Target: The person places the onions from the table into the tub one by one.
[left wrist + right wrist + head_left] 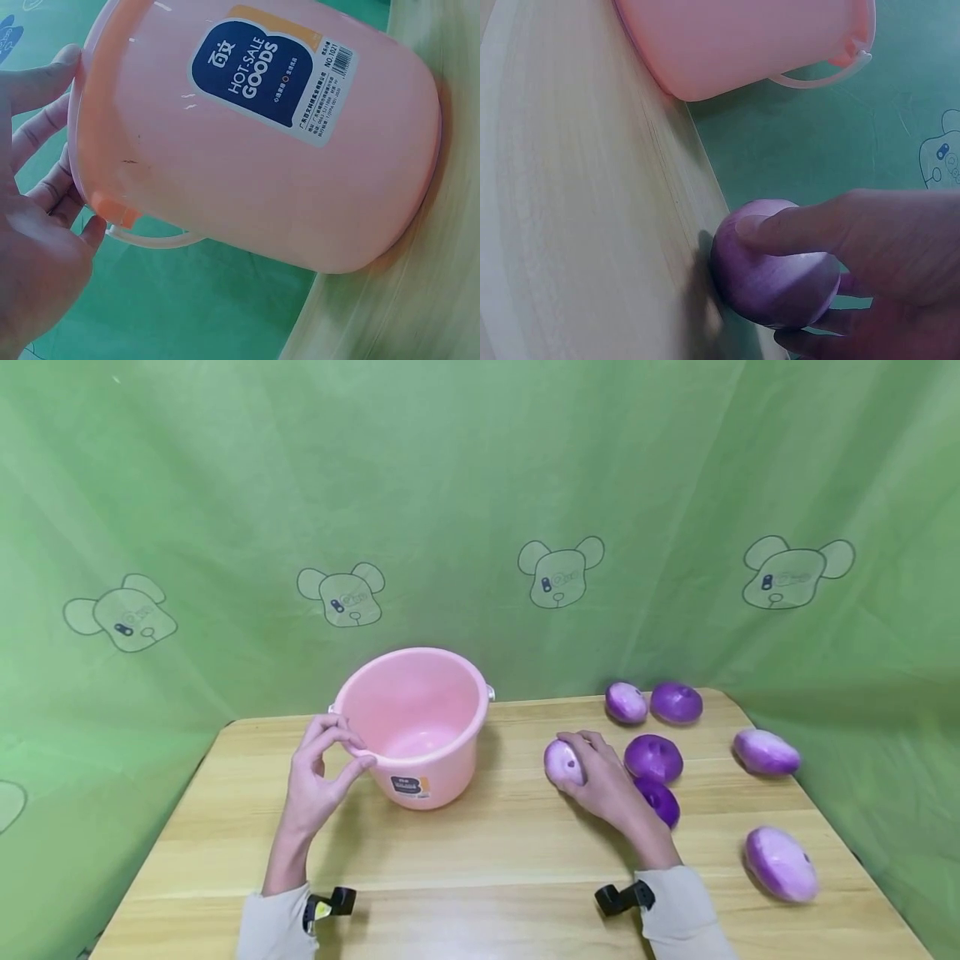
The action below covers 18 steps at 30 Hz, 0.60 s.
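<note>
A pink plastic bucket (450,777) stands upright at the middle-left of the table, its label facing me. My left hand (315,785) pinches the near-left part of its rim, thumb on one side and fingers on the other. The left wrist view shows the fingertips at the rim, near the handle's joint. To the right of the bucket, my right hand (607,785) grips a pale purple onion (561,763), thumb and fingers around it. In the right wrist view this onion (772,277) is close over the tabletop, its shadow beside it.
Close to my right hand lie two darker purple onions (654,758). Two more sit at the back edge, one pale onion (626,702) and one dark onion (677,702). Farther right are two pale onions (782,864). A green curtain (480,485) hangs behind the wooden table (450,893).
</note>
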### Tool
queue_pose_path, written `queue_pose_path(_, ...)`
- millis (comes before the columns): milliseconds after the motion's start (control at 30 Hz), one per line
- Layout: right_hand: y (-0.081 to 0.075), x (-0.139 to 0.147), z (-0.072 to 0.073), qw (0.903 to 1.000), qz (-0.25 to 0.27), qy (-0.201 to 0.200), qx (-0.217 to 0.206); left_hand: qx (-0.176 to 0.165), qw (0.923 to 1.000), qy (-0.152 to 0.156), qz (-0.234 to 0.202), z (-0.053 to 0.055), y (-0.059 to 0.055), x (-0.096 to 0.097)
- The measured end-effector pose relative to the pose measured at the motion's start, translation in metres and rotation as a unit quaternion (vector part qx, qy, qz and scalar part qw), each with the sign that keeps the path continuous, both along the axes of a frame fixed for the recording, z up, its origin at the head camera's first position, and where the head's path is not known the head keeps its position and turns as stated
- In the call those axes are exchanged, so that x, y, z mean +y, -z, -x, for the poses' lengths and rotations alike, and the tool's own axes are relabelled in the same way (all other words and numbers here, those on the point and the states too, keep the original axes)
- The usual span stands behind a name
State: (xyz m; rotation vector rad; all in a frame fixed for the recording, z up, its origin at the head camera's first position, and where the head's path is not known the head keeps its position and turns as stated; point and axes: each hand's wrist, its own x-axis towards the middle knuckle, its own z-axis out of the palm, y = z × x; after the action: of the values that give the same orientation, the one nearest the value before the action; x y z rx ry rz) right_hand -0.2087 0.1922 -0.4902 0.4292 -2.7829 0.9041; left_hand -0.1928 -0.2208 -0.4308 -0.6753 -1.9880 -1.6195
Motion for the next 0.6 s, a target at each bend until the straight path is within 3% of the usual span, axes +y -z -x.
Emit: queue_pose_path(600, 0.0007, -0.0022, -0.0007, 0.9999, -0.011, -0.004, 0.011, -0.008, 1.0000, 0.005, 0.000, -0.0007, -0.0019, -0.0004)
